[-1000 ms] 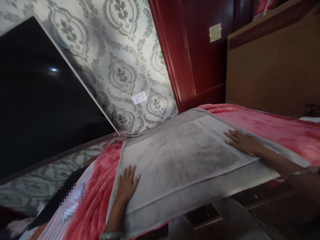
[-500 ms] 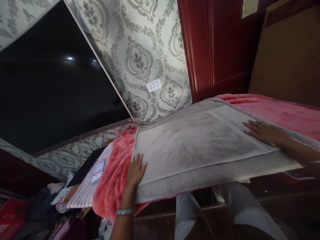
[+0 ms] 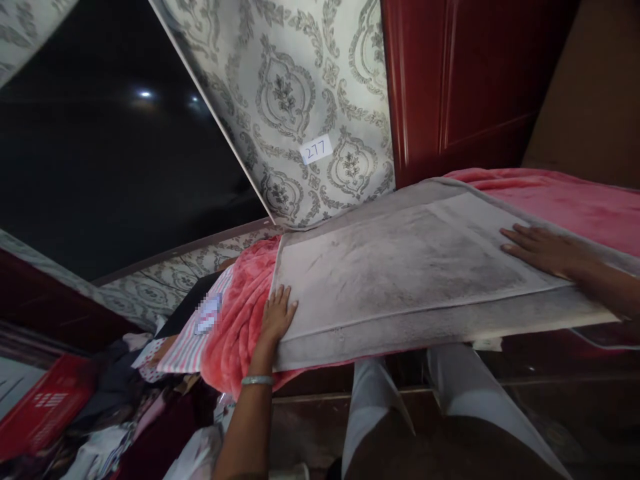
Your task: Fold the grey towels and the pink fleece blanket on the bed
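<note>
At mid-view, the clock's hub: gray cloth [image 3: 380,267], laid flat. Left hand [image 3: 279,315], 8 o'clock: palm down on it, fingers spread, pinching nothing. Right hand [image 3: 543,251], 3 o'clock: likewise flat, fingers extended. Handling — even, light pressure outward should serve best; pushing inward may pucker it. Pink blanket [image 3: 575,203]: 2 and 8 o'clock. Numbered label [image 3: 317,149]: 11 o'clock.

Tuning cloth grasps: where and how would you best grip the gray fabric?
I'd probably pinch the near hem of the gray fabric top and bottom, coming from the wearer's side: it is a thin, exposed edge above the legs. The middle lies nearly flat, with little to pinch; the far edge runs along the patterned wall.
</note>
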`<state>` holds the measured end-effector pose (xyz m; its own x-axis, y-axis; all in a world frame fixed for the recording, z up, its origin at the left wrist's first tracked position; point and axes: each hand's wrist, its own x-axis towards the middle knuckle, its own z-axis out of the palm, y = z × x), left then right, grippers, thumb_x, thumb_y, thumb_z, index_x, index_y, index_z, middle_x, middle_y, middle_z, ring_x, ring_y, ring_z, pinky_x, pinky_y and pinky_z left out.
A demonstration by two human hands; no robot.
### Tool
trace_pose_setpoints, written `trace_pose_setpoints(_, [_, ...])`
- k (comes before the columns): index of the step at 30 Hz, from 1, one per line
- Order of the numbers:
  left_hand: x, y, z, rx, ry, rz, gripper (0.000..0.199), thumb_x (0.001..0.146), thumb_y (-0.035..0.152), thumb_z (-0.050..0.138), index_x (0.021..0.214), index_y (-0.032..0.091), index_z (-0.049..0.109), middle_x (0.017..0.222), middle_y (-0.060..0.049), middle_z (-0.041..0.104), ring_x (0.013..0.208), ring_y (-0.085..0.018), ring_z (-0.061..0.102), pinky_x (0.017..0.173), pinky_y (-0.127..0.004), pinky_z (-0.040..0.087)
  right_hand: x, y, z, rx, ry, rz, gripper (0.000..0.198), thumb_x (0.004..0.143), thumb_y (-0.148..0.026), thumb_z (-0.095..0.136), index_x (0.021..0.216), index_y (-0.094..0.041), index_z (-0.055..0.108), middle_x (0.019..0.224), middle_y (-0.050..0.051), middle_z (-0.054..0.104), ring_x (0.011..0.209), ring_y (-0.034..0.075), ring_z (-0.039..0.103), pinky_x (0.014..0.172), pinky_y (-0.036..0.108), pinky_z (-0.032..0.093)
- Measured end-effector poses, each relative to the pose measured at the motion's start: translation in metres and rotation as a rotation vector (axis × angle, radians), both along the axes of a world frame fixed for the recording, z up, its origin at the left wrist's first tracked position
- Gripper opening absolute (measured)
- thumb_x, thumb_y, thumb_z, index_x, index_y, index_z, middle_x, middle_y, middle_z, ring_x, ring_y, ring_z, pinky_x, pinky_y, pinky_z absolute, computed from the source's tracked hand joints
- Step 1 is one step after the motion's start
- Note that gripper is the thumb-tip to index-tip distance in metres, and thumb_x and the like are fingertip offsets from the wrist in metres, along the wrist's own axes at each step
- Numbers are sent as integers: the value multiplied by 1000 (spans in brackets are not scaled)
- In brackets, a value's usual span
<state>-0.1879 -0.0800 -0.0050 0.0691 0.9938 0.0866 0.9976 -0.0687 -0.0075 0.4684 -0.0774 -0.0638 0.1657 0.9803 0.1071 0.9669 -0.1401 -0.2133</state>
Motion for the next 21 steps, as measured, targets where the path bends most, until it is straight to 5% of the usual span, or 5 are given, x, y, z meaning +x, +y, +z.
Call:
trace_pose_setpoints(6, [-2, 1, -2, 21, 24, -1, 60, 103, 47, 37, 159, 24, 35, 167, -9, 27, 154, -30, 28, 122, -51, 29, -12, -5, 15, -94, 61, -46, 82, 95, -56, 17, 163, -12, 24, 168, 11, 11, 155, 30, 11, 122, 54, 18])
trace_pose_setpoints(15, [-5, 1, -1, 10, 46, 1, 60, 104, 47, 36, 159, 23, 34, 168, -9, 25, 154, -30, 26, 122, -50, 28, -21, -9, 21, -93, 59, -66, 88, 90, -65, 12, 163, -16, 25, 168, 8, 15, 155, 29, 12, 124, 54, 18])
trace_pose_setpoints(21, [0, -3, 3, 4, 36, 9, 59, 103, 44, 36, 159, 22, 35, 168, -9, 25, 155, -29, 25, 123, -49, 27, -17, -10, 15, -55, 99, -25, 86, 94, -60, 17, 162, -9, 26, 168, 13, 12, 154, 32, 11, 121, 56, 15])
